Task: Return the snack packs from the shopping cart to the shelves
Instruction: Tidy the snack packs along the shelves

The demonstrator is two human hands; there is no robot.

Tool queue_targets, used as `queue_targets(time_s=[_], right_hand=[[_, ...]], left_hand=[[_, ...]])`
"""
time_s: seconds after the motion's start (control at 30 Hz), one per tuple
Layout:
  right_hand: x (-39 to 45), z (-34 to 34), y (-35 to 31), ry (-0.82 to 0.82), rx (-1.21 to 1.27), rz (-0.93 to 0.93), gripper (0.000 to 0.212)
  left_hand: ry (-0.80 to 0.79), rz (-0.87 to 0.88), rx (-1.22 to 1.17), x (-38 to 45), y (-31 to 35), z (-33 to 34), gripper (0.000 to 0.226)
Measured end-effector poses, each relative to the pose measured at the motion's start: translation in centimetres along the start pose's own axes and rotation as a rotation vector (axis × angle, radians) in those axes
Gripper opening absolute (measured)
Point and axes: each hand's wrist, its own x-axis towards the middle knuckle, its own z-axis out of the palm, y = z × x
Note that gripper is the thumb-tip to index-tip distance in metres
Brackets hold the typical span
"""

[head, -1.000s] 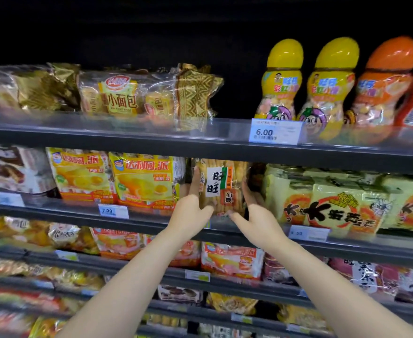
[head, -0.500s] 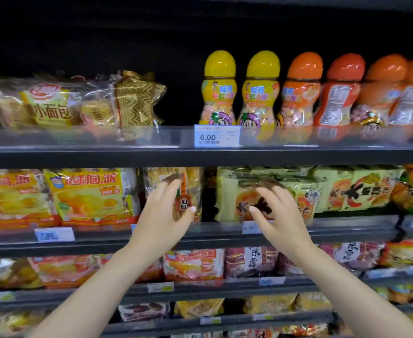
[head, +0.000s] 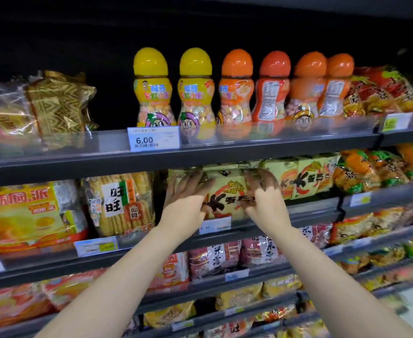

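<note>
A pale yellow pack [head: 227, 191] is seen at frame centre, standing on the second shelf [head: 310, 211] behind its front lip. It is flanked by both hands: the left hand [head: 188, 201] is laid on its left edge with fingers spread and nearly straight, and the right hand [head: 265, 198] on its right edge with fingers bent over the face. Whether the pack is pinched or merely pressed cannot be told.

The placing of this pack is judged nearly done; only release and squaring are left. The cart is not in view, so the remainder cannot be assessed.

Count, upper shelf: six bottles, two yellow-capped [head: 150, 91] and four orange-capped [head: 236, 93]. One price tag [head: 153, 139] reading 6.00 is noted below them.
</note>
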Motion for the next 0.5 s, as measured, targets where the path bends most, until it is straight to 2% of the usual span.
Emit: queue_targets(time_s=[0.2, 0.37, 0.43, 0.5], right_hand=[[-0.3, 1.2, 0.0, -0.008, -0.015, 0.018, 0.082], [-0.2, 0.3, -0.4, -0.008, -0.048, 0.009, 0.08], [-0.8, -0.3, -0.3, -0.02, -0.032, -0.002, 0.073], [-1.7, -1.0, 0.3, 0.012, 0.01, 0.001, 0.053]], left_hand=[[0.115, 0.1, 0.146, -0.3, -1.2, 1.3, 0.077], [0.108, 0.084, 0.158, -0.3, -1.1, 1.0, 0.076], [0.102, 0.053, 0.125, -0.6, -0.7, 0.9, 0.076], [0.128, 0.029, 0.082, -1.0, -0.3, 0.8, 0.071]])
